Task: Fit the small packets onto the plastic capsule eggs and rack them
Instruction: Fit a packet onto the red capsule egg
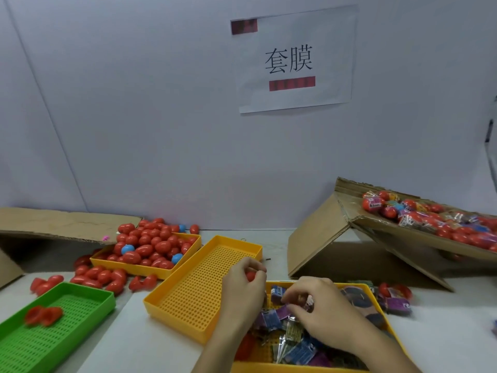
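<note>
Nearest to the person, a yellow tray point(376, 288) at the front of the table point(129, 343) holds a loose heap of small packets point(293, 343), purple, blue and silvery. The right hand point(320, 310) reaches down into that heap, its fingers curled and pinching one of the packets between thumb and fingertips. Just left of it, the left hand point(243, 288) is raised a little, fingers curled round a red capsule egg point(251, 275) that shows between them.

Under the left hand lies a second, perforated yellow tray point(204, 286), set at an angle. To the far left a green tray point(53, 329) carries a couple of red egg pieces point(43, 314), blurred.

Farther back, another yellow tray point(139, 269) is piled with red eggs point(150, 243) and a few blue ones, and more red eggs are scattered on the table around it. A flattened cardboard sheet point(59, 223) sits behind them.

On the right, a tilted cardboard box point(347, 238) holds eggs already wearing packets point(430, 219). On the wall behind hangs a paper sign point(293, 60).
</note>
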Tool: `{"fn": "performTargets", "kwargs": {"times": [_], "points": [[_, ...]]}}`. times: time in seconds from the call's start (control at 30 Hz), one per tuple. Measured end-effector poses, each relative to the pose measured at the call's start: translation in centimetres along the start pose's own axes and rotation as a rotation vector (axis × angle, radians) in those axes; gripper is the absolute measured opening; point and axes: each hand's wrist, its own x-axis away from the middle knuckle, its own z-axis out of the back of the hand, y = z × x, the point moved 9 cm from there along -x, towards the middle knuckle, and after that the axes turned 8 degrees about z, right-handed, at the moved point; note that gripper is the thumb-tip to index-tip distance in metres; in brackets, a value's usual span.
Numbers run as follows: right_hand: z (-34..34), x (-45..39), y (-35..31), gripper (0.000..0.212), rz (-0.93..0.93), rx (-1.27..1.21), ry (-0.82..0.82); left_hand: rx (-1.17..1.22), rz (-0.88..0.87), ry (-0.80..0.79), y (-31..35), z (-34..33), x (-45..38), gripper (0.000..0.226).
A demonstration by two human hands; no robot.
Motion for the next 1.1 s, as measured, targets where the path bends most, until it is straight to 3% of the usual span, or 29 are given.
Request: {"fn": "performTargets", "kwargs": {"times": [0.13,0.63,0.87,1.1], "points": [[-1.2,0.8,-0.6,0.011,0.01,0.048,-0.113,0.002,0.005,-0.027,-0.2,-0.2,0.1,0.012],[-0.5,1.3,-0.9,0.009,0.004,0.102,-0.128,0.07,0.087,-0.109,0.3,-0.4,0.5,0.021],[0.2,1.1,-0.5,0.019,0.01,0.122,-0.132,-0.007,0.024,-0.208,1.1,-1.4,0.5,0.022],[-0.4,1.5,-1.1,0.023,0.025,0.095,-0.272,-0.176,-0.136,-0.275,2.3,-2.1,1.2,0.012]]}}
